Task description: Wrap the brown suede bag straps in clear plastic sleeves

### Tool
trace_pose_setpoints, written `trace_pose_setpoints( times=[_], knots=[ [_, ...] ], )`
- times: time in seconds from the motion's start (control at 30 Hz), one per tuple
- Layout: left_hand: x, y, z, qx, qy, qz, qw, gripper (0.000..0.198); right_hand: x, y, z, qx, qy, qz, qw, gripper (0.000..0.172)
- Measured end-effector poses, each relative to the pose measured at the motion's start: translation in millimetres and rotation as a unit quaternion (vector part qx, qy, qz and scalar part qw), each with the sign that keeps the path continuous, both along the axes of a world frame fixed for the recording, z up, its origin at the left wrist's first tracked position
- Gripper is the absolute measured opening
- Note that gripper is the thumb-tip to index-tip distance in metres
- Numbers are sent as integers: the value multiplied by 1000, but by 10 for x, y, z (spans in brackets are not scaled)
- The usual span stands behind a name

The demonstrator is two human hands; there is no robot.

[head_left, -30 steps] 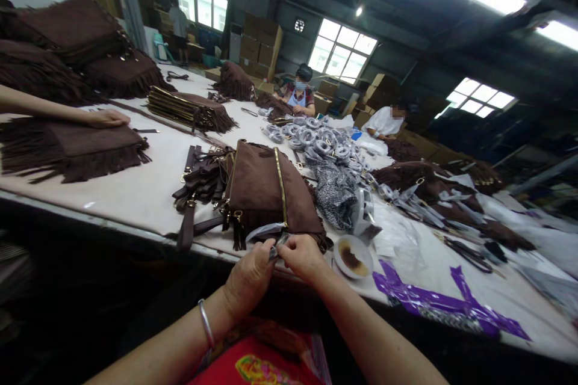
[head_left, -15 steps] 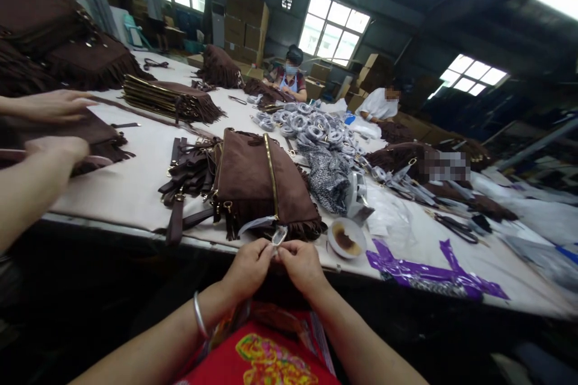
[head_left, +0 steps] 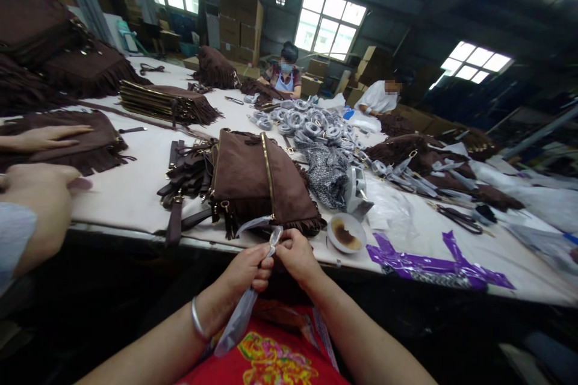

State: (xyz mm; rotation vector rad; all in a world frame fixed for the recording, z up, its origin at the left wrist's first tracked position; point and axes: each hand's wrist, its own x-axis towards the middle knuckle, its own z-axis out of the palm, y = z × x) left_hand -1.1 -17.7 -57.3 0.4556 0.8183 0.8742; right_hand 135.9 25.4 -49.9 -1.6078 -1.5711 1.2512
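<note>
My left hand [head_left: 246, 269] and my right hand [head_left: 295, 254] meet at the near table edge, both pinched on a clear plastic strip [head_left: 241, 313] that trails down over my lap. Its upper end [head_left: 273, 234] wraps something small that I cannot make out. Just beyond my hands lies a brown fringed suede bag [head_left: 259, 183] with a gold zipper line, next to a bundle of brown straps [head_left: 187, 177].
A co-worker's hands [head_left: 43, 138] rest on a fringed bag at the left. A small bowl [head_left: 345, 233], purple plastic wrappers [head_left: 428, 264], coiled wrapped parts [head_left: 311, 126] and patterned cloth [head_left: 327, 174] lie on the white table [head_left: 135, 186]. Two people sit across it.
The plastic strip has been drawn out and now hangs long below my left hand. The view has shifted slightly; the co-worker's hands at the left have moved.
</note>
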Motion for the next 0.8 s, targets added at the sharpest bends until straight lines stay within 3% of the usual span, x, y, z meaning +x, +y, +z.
trace_pose_setpoints(
  times=[0.13,0.23,0.3,0.37,0.47,0.57,0.67,0.8],
  knots=[
    [54,-33,7,-2,51,-5,999,40,88,115,-97,26,-80,3,996,35],
    [93,-53,18,29,89,18,995,45,120,36,-105,49,-75,-31,995,33],
    [126,-75,25,65,125,38,989,45,114,-89,-84,29,-10,-42,999,28],
    [161,-109,41,101,185,45,976,45,99,-216,-66,-24,87,-9,996,34],
    [176,-158,86,166,290,35,942,45,93,-314,-74,-95,209,37,973,39],
    [103,-152,116,241,320,9,916,41,127,-304,-97,-129,307,7,943,35],
    [-11,-87,114,174,302,14,937,48,161,-295,-84,-178,408,-2,895,33],
    [-66,-20,131,54,94,-3,994,49,133,-345,-22,-237,515,22,823,24]
  ],
)
